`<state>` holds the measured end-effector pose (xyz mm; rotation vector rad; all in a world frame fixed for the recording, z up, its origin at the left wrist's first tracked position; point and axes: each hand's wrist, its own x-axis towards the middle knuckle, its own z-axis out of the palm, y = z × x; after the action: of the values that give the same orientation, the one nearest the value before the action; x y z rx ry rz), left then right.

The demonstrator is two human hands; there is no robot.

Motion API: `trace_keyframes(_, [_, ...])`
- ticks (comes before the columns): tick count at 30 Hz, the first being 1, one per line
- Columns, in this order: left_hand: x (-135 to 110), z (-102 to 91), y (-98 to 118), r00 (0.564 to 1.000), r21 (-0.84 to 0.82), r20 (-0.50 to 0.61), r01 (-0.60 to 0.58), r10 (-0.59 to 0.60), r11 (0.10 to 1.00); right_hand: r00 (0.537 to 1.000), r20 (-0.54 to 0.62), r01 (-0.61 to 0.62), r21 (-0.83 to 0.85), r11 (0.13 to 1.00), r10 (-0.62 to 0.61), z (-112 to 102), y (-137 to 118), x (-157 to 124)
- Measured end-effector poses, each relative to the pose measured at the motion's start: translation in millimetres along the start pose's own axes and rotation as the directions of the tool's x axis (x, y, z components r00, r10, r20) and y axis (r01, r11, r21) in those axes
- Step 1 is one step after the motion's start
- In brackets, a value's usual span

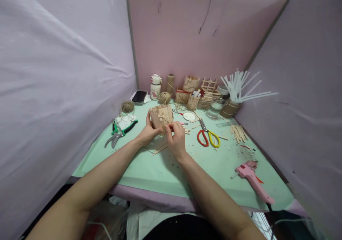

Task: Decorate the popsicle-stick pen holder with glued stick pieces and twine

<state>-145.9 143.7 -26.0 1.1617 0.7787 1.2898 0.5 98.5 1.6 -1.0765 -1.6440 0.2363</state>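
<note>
- Head view: the small container of pale wooden slats (155, 118), a flower-shaped wooden ornament (162, 116) on its front, was held up near the middle of the mint-green cloth-covered table (213, 176).
- The left hand (151, 132) was clamped on the container's left and lower side; its thumb showed in front, but most of its fingers were hidden.
- The right hand (176, 138) had thumb and forefinger brought close at the container's lower right; whether they gripped anything could not be told, since the hand's own back covered much of that spot.
- The container's inside and rear were hard to make out, and both forearms ran out of the picture below.
- Thin pale wooden sticks (160, 148) lay between the forearms, partly covered by the hands.
- Right of the hands lay scissors with one red and one yellow handle (205, 135); farther right was a pink glue gun (253, 179), its dark cord lost beyond the table edge.
- On the left, green-and-black-handled pruning shears (117, 136) lay partly over a crumpled white cloth or tissue (125, 120), near a brown twine ball (127, 107).
- A clear glass of liquid (216, 109) partly blocked the brown pot (230, 109) of white translucent sticks (236, 87) behind it.
</note>
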Motion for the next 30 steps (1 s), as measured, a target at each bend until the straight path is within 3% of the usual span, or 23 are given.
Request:
trace_keyframes(15, [-1.1,2.2,2.6,0.999,0.054,0.005,-0.032,0.032,0.998,0.997,0.070,-0.027,-0.145,0.989,0.037,-0.6,1.8,1.1])
trace_keyframes(22, [-1.1,-0.7,-1.9,1.000,0.102,0.006,-0.030,0.030,0.994,0.998,0.012,-0.059,-0.159,0.986,0.061,-2.8,1.0,1.5])
trace_keyframes(30, [-1.7,2.8,0.5,1.000,0.003,-0.001,0.018,-0.018,1.000,0.999,-0.048,-0.008,-0.086,0.996,0.004,-2.2,3.8,0.1])
